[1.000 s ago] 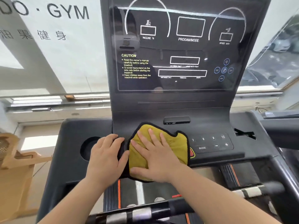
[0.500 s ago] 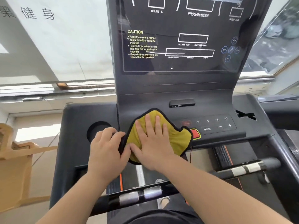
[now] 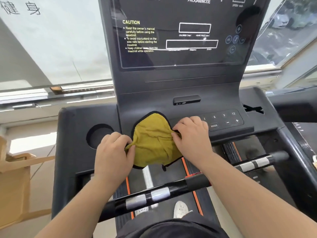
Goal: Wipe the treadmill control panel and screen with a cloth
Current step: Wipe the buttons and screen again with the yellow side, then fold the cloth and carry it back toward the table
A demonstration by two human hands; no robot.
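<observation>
A yellow cloth point(image 3: 152, 143) with a black hem lies bunched over the front edge of the dark treadmill control panel point(image 3: 224, 121). My left hand point(image 3: 113, 152) pinches the cloth's left edge. My right hand point(image 3: 192, 134) pinches its right edge and covers the left part of the button strip. Buttons marked 3, 6, 9, 12, MODE, minus and plus show to the right of that hand. The black screen point(image 3: 185, 35) rises behind the panel, with a CAUTION text at its left.
A round cup holder point(image 3: 98, 134) sits left of the cloth. A black handlebar point(image 3: 154, 194) with silver grip sensors crosses below my forearms. Cardboard point(image 3: 15, 182) stands at the left. Windows lie behind the treadmill. White shoes point(image 3: 181, 209) stand on the belt.
My right hand lifted off the flat cloth and shifted to its right edge. Both hands now pinch the cloth, which has bunched up. The camera tilted downward.
</observation>
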